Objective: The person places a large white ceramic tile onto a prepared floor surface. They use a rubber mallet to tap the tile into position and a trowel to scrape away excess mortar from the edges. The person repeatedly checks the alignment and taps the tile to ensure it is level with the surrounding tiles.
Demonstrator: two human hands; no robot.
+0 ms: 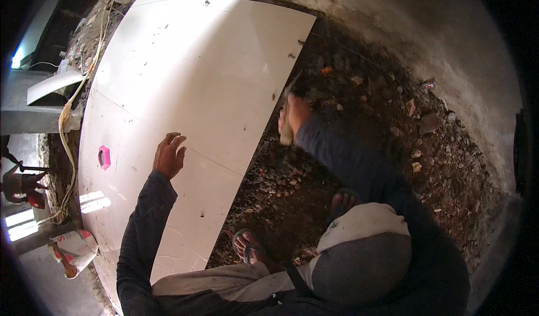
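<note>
My left hand (pixel 169 155) rests flat on a large white floor tile (pixel 191 85), fingers spread, close to the thin joint line between two tiles. My right hand (pixel 293 118) is closed around a pale wooden handle (pixel 286 130) and sits at the right edge of the upper tile, over bare rubble. The tool's head is blurred and I cannot make it out. Both arms wear dark long sleeves.
Rough ground of earth and stones (pixel 365 119) lies to the right of the tiles. My feet in sandals (pixel 250 248) stand on it. A pink tile spacer (pixel 104 157) sits on the lower tile. A yellowish cord (pixel 67 142) runs along the left edge. A concrete wall (pixel 438 29) curves behind.
</note>
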